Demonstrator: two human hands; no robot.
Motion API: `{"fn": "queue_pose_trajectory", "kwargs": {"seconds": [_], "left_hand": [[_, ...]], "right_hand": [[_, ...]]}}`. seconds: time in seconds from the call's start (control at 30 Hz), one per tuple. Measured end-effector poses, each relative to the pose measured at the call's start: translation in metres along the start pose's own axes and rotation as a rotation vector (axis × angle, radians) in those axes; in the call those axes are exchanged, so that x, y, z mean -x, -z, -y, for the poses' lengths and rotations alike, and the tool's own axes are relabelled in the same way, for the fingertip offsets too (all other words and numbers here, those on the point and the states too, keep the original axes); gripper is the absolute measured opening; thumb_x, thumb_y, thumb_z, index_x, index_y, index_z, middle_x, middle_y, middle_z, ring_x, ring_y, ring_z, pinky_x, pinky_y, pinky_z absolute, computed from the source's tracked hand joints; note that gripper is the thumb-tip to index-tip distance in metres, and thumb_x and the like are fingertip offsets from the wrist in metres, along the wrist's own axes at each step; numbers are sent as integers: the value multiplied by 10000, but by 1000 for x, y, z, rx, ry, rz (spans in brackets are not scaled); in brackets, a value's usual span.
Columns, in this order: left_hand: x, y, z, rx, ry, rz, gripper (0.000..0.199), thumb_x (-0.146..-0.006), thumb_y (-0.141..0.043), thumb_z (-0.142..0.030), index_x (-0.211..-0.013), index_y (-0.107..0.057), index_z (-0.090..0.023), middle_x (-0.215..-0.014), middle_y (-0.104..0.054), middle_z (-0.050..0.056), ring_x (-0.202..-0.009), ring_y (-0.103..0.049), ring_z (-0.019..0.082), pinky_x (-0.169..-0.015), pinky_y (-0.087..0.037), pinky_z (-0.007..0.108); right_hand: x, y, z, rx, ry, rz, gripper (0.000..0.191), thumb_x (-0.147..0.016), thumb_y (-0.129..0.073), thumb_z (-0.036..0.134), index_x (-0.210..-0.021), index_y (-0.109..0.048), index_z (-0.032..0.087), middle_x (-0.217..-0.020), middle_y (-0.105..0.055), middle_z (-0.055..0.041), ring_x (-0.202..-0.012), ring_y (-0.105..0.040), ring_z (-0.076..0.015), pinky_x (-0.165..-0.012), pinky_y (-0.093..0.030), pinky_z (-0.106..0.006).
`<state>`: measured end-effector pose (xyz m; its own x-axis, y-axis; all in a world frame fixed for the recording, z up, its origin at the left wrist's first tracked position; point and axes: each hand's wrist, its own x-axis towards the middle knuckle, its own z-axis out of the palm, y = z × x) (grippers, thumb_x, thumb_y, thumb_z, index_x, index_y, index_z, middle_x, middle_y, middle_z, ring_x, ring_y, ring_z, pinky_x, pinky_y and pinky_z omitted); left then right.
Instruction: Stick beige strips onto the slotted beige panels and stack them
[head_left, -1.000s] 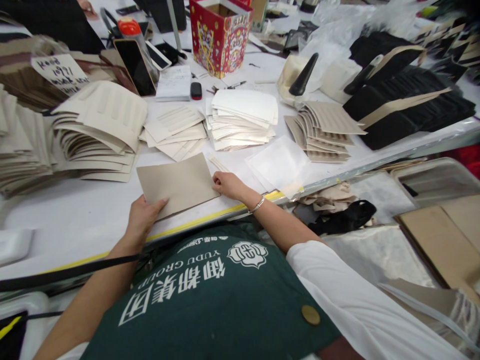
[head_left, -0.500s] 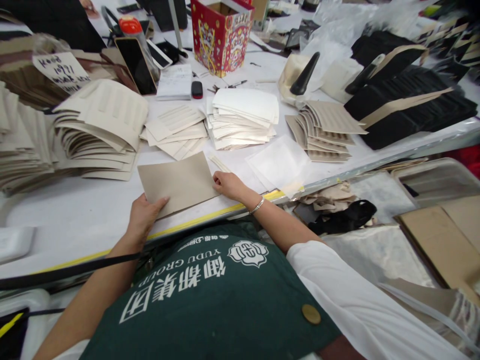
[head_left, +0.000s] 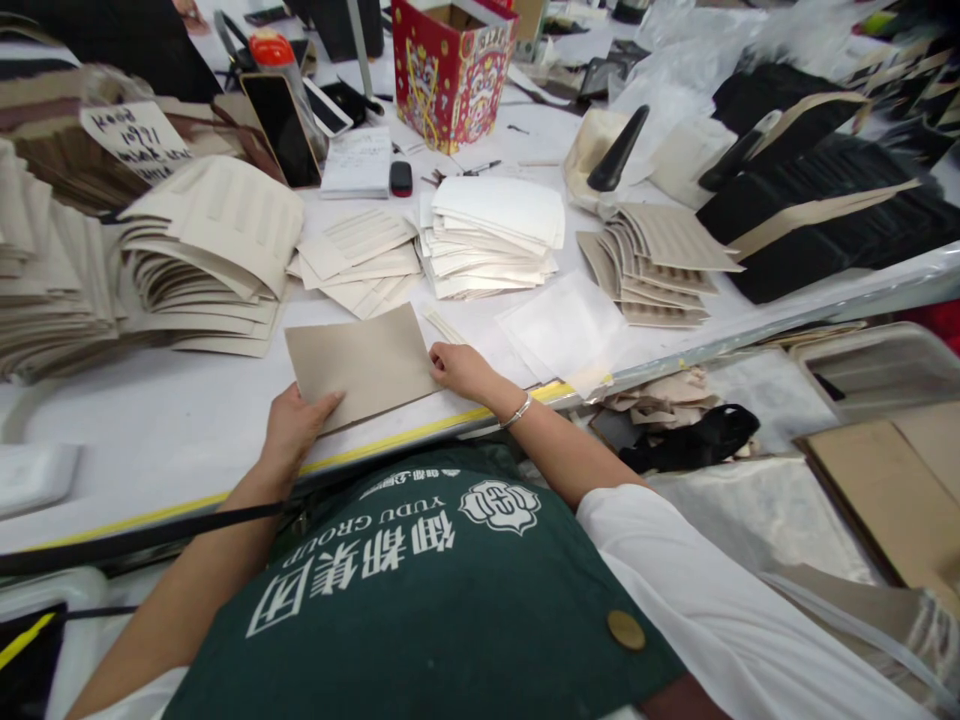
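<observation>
Sheet (head_left: 364,360), beige | long axis left-to-right | left hand (head_left: 296,425): fingers gripping its near-left corner | right hand (head_left: 461,368): fingers pinched narrow at right edge | 2 hands touching it

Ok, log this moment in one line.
left hand: holds beige sheet at near-left corner | right hand: pinches its right edge | beyond sheet: white paper stack

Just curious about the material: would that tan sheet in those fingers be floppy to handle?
The tan sheet is probably fairly stiff: its edges run nearly straight. It looks light, being thin, and seems unlikely to roll, being flat.
</observation>
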<state>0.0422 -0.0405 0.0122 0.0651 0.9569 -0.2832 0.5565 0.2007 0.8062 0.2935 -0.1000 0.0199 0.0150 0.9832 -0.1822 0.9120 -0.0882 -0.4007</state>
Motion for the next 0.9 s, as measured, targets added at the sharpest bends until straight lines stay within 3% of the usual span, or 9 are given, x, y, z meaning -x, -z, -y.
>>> {"fn": "queue_pose_trajectory", "kwargs": {"seconds": [0.1,0.27,0.4,0.57,0.9], "left_hand": [[0,5,-2,-42,-40,65,537,-591,-678,-407,-1040,-604,-123,-984,-676,96,-880,-633,248,-779,-515,329],[-4,24,1,-333,-194,177,522,-597,-625,-486,-987,-621,-140,-892,-672,62,-805,-607,237,-679,-493,298],[-5,32,14,-206,-159,293,535,-586,-625,-463,-997,-582,-122,-764,-641,36,-627,-576,179,-530,-458,256],[-2,30,21,-115,-148,272,426,-582,-628,-404,-907,-573,-135,-627,-560,-14,-516,-515,136,-462,-420,235],[-1,30,24,-72,-157,291,400,-569,-621,-390,-870,-572,-131,-610,-528,-25,-516,-490,128,-465,-396,231]], "right_hand": [[2,-2,2,40,-8,-15,138,-810,-502,155,-935,-560,162,-859,-647,-47,-754,-575,-171,-626,-351,-233],[5,-5,5,67,-16,-5,145,-832,-482,170,-956,-556,162,-896,-644,-59,-791,-580,-180,-651,-364,-240],[6,-8,4,60,-27,-2,135,-825,-495,163,-945,-556,160,-886,-645,-63,-776,-582,-177,-644,-363,-237],[6,-11,3,44,-28,-8,110,-831,-497,168,-926,-553,163,-840,-648,-49,-741,-580,-164,-629,-358,-228],[7,-11,6,22,-53,-11,92,-817,-517,163,-903,-550,164,-817,-649,-38,-738,-578,-160,-632,-356,-223]]}}
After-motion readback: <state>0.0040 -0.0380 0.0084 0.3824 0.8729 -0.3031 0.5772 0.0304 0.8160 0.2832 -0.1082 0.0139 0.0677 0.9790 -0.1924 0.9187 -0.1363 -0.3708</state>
